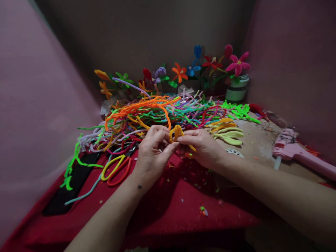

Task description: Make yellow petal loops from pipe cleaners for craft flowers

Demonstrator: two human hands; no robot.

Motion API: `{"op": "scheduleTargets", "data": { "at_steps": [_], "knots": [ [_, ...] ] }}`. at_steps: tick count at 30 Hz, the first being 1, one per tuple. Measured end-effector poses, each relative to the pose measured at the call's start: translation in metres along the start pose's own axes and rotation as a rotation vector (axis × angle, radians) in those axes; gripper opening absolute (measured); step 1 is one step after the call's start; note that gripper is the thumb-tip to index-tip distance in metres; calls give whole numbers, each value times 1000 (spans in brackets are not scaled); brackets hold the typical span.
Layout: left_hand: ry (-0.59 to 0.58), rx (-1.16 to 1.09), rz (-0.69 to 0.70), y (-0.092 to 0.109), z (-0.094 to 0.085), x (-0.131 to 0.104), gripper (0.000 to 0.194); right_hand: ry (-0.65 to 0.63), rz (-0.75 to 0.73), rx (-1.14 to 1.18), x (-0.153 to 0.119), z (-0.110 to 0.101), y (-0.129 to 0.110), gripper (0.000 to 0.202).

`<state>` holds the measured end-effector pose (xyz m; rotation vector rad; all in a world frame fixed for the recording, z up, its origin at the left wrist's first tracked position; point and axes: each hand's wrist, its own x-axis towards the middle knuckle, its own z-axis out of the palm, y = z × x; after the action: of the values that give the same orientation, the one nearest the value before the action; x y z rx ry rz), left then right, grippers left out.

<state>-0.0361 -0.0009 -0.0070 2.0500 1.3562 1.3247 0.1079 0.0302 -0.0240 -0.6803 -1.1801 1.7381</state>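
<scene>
Over the red cloth [157, 213], the left hand [155, 144] and the right hand [201, 146] pinched a yellow stem [177, 128] — uneven pulling could perhaps spoil its loop.

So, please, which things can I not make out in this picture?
All in the head view:
Yellow stem: gripped parts, covered by left hand and right hand.
Scissors: blade tips, hidden by stem pile or left hand.
Pink glue gun: handle end, cut off by right edge.
Scraps: too small to identify.
</scene>
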Motion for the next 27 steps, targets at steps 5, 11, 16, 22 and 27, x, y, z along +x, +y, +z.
{"op": "scheduleTargets", "data": {
  "at_steps": [5,11,16,22,27],
  "knots": [
    [-192,-96,-136,-3,-1,-1,15,-73,19,-21,1,-4,2,18],
    [-212,-207,-139,-9,1,0,18,8,28,44,3,-6,4,18],
    [-293,-274,-225,-9,1,1,35,46,110,157,3,-4,6,18],
    [-309,-387,-370,-1,1,3,33,10,123,170,2,-3,8,17],
    [-344,-254,-368,-6,1,1,27,-4,58,63,0,-4,6,18]
  ]
}}
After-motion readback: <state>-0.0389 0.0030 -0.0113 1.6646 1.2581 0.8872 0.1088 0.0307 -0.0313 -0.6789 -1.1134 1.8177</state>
